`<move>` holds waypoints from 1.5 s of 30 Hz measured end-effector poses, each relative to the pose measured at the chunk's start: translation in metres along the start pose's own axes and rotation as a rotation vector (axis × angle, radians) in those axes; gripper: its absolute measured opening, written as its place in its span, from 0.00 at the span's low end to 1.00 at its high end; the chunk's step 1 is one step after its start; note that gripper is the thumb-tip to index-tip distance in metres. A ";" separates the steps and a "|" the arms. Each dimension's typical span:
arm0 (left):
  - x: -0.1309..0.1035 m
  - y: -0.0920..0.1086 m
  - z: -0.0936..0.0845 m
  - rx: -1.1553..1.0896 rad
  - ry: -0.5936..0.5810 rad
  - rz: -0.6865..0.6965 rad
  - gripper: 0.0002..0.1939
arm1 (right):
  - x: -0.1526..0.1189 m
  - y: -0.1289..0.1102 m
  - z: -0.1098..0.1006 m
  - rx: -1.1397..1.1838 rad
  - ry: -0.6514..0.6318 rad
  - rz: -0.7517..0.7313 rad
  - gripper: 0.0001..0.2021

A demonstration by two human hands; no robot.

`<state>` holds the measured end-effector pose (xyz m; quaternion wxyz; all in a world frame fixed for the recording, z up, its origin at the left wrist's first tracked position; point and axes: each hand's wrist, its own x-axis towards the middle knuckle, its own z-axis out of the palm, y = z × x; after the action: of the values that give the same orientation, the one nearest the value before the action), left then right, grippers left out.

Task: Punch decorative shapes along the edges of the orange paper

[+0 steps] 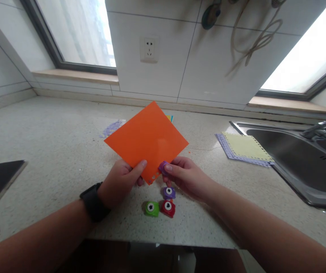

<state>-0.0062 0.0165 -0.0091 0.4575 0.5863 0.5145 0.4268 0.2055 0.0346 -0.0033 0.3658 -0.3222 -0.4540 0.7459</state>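
An orange sheet of paper point(151, 136) is held up over the counter, turned so that one corner points toward me. Small punched holes run along its edge near that corner. My left hand point(127, 172) pinches the sheet's lower left edge, thumb on top. In my right hand point(184, 174) is a purple craft punch point(163, 167), set at the sheet's lower right edge beside the holes. Below the sheet lie three more punches: a violet one point(169, 192), a red one point(167, 208) and a green one point(152, 208).
A stack of yellow and lilac sheets with punched edges point(248, 148) lies by the steel sink point(301, 163) on the right. Purple paper bits point(112, 128) are behind the orange sheet. A dark flat device point(0, 178) rests at the left. The counter's front edge point(163, 242) is close to me.
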 end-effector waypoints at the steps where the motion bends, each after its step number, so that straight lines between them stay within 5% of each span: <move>1: 0.000 -0.001 0.000 -0.004 0.000 -0.001 0.19 | 0.000 0.001 0.001 0.012 0.008 0.011 0.17; 45: 0.000 0.004 0.001 0.055 0.032 0.061 0.19 | 0.004 0.006 0.005 0.005 0.012 -0.001 0.16</move>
<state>-0.0041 0.0163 -0.0055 0.4197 0.6071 0.5153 0.4356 0.1979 0.0341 -0.0074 0.3698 -0.3253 -0.4502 0.7448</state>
